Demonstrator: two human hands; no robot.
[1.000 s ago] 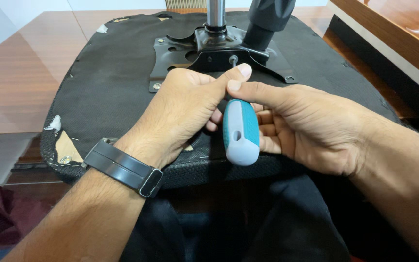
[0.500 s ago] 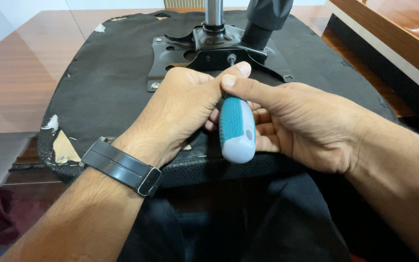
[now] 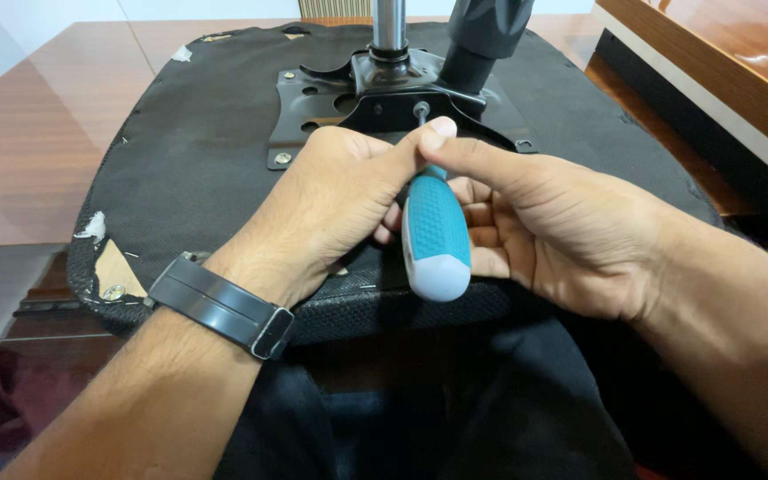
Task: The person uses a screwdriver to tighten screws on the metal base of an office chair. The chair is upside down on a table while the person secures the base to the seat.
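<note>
Nearest to us, our left forearm carries a dark wristband [image 3: 221,305] just behind the wrist; ahead of it our left hand [image 3: 331,209] curls closed, its fingers [image 3: 420,142] pinching the front of the screwdriver [image 3: 435,233]; our right hand [image 3: 548,231] lies just beside it, fingers wrapped shut around the same tool from the other side, thumb laid along the top and meeting the left thumb. The screwdriver's teal, dimpled handle with its pale end cap sticks out toward us between the two palms; the shaft is hidden under the thumbs. Just beyond the fingertips a screw head [image 3: 421,110] sits in the black metal bracket [image 3: 375,98] bolted to the upturned chair seat [image 3: 197,169], whose dark fabric underside spreads beneath both hands; past the bracket a shiny steel column [image 3: 388,22] rises, with a black lever housing [image 3: 482,36] just beside it; farther off, brown wooden flooring [image 3: 37,133] shows.
</note>
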